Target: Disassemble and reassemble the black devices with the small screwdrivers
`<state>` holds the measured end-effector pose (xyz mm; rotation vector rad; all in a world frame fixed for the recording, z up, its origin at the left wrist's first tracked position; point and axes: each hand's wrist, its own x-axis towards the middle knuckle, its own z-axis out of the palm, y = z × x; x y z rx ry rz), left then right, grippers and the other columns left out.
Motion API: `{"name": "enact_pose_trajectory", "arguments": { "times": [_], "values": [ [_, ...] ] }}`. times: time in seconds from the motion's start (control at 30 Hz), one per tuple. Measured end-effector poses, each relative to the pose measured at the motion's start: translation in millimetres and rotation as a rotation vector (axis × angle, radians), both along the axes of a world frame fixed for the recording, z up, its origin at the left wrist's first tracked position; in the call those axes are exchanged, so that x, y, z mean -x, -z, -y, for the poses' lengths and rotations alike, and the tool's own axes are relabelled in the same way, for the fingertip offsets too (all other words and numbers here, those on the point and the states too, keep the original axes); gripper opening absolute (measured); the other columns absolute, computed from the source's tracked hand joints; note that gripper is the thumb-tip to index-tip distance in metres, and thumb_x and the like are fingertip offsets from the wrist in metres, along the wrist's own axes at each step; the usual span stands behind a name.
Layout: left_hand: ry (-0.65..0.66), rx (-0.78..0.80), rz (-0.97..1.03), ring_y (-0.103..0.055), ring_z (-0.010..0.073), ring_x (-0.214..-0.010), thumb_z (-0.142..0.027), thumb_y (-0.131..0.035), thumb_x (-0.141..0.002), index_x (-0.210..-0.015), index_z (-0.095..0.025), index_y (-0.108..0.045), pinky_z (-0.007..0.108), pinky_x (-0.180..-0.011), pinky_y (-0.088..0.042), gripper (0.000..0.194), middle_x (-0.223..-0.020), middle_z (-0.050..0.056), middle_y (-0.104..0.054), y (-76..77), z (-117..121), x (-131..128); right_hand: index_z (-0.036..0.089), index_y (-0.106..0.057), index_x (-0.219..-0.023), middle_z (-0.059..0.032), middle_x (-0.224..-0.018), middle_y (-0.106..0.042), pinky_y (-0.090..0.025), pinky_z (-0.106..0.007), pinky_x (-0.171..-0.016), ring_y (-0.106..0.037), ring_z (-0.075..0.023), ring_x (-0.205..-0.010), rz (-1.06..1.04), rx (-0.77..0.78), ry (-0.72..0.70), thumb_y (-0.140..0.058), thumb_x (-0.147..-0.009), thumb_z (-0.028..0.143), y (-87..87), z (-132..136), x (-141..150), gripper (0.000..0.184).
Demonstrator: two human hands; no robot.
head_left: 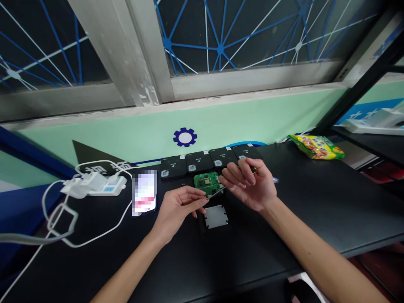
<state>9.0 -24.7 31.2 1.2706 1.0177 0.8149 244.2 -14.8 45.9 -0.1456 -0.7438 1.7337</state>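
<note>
My right hand (248, 183) is closed around a screwdriver, whose thin metal shaft (217, 192) points down to the left. A bit of its yellow and dark handle (253, 169) shows past the fingers. At the shaft's tip, my left hand (179, 206) is closed in a pinch; whatever its fingertips hold is too small to make out. Behind the fingertips lies a green circuit board (202, 182), partly covered by the hands. Nearer to me, just below the left fingers, is a silver-grey plate (216, 216) with small dark notches at its edges.
Several flat black boxes (173, 167) stand in a row along the wall. On the left lie a lit phone (144, 193) and a white power strip (109, 186) with looping cables. A yellow-green snack bag (317, 147) sits at the back right, beside a black shelf (372, 141).
</note>
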Motion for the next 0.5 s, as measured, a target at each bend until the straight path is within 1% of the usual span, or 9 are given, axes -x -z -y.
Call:
{"name": "enact_pose_trajectory", "arguments": {
  "times": [0.07, 0.17, 0.23, 0.3, 0.37, 0.4, 0.5],
  "values": [
    [0.020, -0.024, -0.028, -0.078, 0.0202, -0.068, -0.033, -0.090, -0.086, -0.101, -0.015, -0.079, 0.024, -0.055, -0.050, 0.025, -0.087, 0.008, -0.081, 2.5, -1.4, 0.8, 0.020, -0.044, -0.050, 0.0035, -0.057, -0.031, -0.035, -0.030, -0.062, -0.022, -0.0144, -0.056, 0.018, -0.017, -0.022, -0.053, -0.105, 0.036, -0.7, -0.2, 0.9, 0.057],
    [0.088, -0.037, -0.088, -0.074, 0.0163, -0.056, -0.034, -0.089, -0.086, -0.105, -0.015, -0.078, 0.021, -0.046, -0.046, 0.029, -0.089, 0.008, -0.082, 5.7, -2.9, 3.0, 0.021, -0.051, -0.056, 0.0033, -0.060, -0.032, -0.033, -0.030, -0.061, -0.024, -0.0151, -0.057, 0.030, -0.032, -0.058, -0.052, -0.104, 0.042, -2.5, 0.1, 2.3, 0.053],
    [0.130, -0.047, -0.109, -0.070, 0.0138, -0.049, -0.033, -0.089, -0.086, -0.120, -0.017, -0.074, 0.021, -0.044, -0.047, 0.040, -0.092, 0.008, -0.083, 5.9, -2.2, 4.5, 0.020, -0.055, -0.061, 0.0030, -0.063, -0.033, -0.034, -0.030, -0.062, -0.026, -0.0156, -0.059, 0.027, -0.038, -0.085, -0.054, -0.101, 0.042, -3.8, 0.8, 2.8, 0.046],
    [0.150, -0.073, -0.115, -0.066, 0.0119, -0.046, -0.032, -0.089, -0.085, -0.141, -0.021, -0.063, 0.022, -0.044, -0.051, 0.063, -0.093, 0.006, -0.083, 4.4, -0.1, 5.3, 0.020, -0.057, -0.065, 0.0028, -0.066, -0.034, -0.035, -0.030, -0.063, -0.028, -0.0158, -0.060, 0.017, -0.048, -0.116, -0.056, -0.097, 0.040, -4.8, 1.7, 3.1, 0.039],
    [0.161, -0.105, -0.143, -0.059, 0.0100, -0.043, -0.033, -0.090, -0.084, -0.154, -0.025, -0.051, 0.021, -0.042, -0.051, 0.080, -0.091, 0.004, -0.083, 2.0, 2.0, 5.4, 0.020, -0.059, -0.067, 0.0021, -0.068, -0.036, -0.037, -0.031, -0.064, -0.032, -0.0160, -0.062, 0.021, -0.065, -0.162, -0.058, -0.095, 0.040, -5.1, 2.9, 3.4, 0.035],
    [0.168, -0.119, -0.167, -0.057, 0.0093, -0.043, -0.034, -0.090, -0.085, -0.156, -0.026, -0.048, 0.020, -0.040, -0.050, 0.083, -0.090, 0.004, -0.083, 0.9, 2.7, 5.3, 0.019, -0.060, -0.069, 0.0014, -0.070, -0.038, -0.038, -0.031, -0.065, -0.034, -0.0163, -0.063, 0.031, -0.080, -0.183, -0.058, -0.095, 0.040, -4.9, 3.6, 3.8, 0.034],
    [0.182, -0.142, -0.235, -0.053, 0.0091, -0.043, -0.036, -0.088, -0.085, -0.157, -0.026, -0.046, 0.018, -0.036, -0.046, 0.084, -0.090, 0.003, -0.083, 0.0, 2.3, 5.6, 0.017, -0.067, -0.077, -0.0022, -0.074, -0.048, -0.042, -0.034, -0.070, -0.045, -0.0186, -0.070, 0.086, -0.149, -0.221, -0.058, -0.096, 0.039, -2.3, 5.8, 6.7, 0.030]
  ]
}}
